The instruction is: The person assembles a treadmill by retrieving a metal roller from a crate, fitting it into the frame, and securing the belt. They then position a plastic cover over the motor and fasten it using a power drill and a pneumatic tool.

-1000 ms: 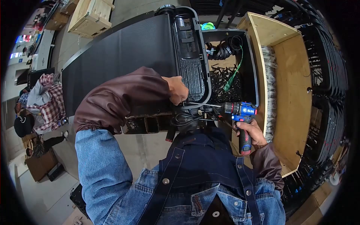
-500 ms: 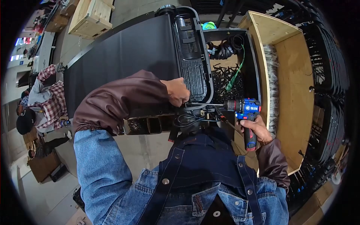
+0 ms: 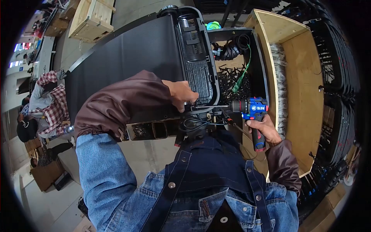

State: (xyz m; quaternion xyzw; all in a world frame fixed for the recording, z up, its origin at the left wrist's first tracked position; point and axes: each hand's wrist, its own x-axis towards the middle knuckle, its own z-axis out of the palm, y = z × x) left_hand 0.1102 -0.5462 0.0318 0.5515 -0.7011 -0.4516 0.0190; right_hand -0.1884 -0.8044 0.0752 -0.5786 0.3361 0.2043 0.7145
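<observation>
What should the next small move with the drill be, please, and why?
Probably ease the blue drill leftward and squeeze its trigger. The right hand grips it, its long bit lies level, and the tip ends at the black cover, beside the left hand resting there. Whether the tip sits in a screw is hidden.

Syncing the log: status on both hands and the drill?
Right hand gripping blue cordless drill, long bit level. Left hand on black vented cover edge, at bit tip. Loose cables just under bit.
</observation>
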